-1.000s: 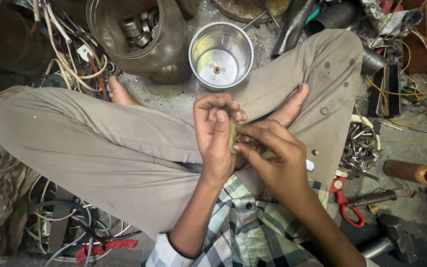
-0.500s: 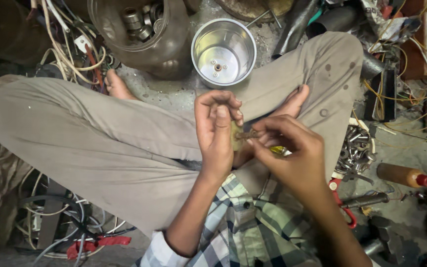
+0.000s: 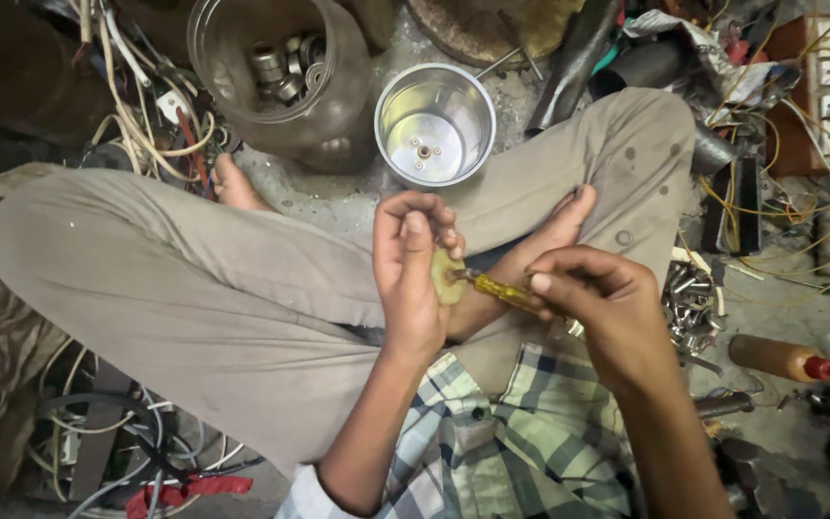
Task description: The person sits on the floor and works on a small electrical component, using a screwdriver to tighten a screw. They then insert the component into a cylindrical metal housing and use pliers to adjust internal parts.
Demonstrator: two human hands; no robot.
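We pinch a small pale disc (image 3: 447, 277) in our left hand (image 3: 413, 274), fingers curled around it, just above our crossed legs. Our right hand (image 3: 596, 298) grips a yellow-handled screwdriver (image 3: 503, 288), its tip touching the disc. A steel cup (image 3: 434, 125) stands beyond our legs.

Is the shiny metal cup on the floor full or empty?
Empty. The metal cup stands upright with its open mouth facing up, and its bare shiny bottom with a small hub in the middle is in plain view.

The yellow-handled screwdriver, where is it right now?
In the head view it sits just right of centre, gripped in the right hand, its tip against the small round part held by the left hand, above the crossed legs.
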